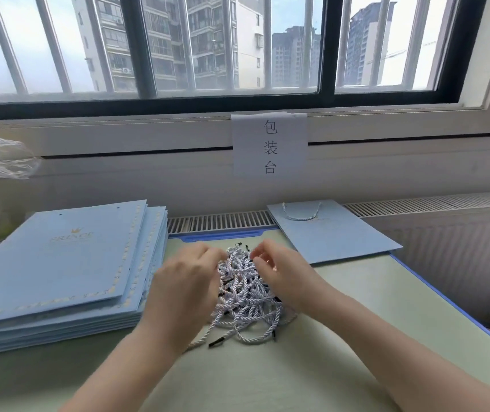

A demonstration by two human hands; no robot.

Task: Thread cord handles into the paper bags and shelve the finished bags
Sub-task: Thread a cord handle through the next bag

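**Picking one cord out of a tangle**

The main risk I am facing is the tangle itself. The cords [248,295] are lying in a loose heap between my two hands, twisted over and through each other, so if I am pulling on one end, I am likely dragging several more along with it, or tightening a knot. A hard tug could also be sweeping part of the heap toward me and off the near edge of the table [267,382]. The black tips are sticking out in all directions, and I could be catching the wrong one, ending up with two cords instead of one.

My left hand [187,281] is resting its curled fingers against the left side of the heap; its fingertips are hidden from me behind the knuckles, so I cannot tell whether they are closing on a strand. My right hand [279,269] is hovering at the far right of the heap with the thumb and forefinger drawn close together, seemingly pinching at a strand, though the blur is keeping me from being sure.

The stack of unthreaded bags [59,272] is sitting just left of my left hand. One bag with its handle in [336,230] is lying beyond my right hand.
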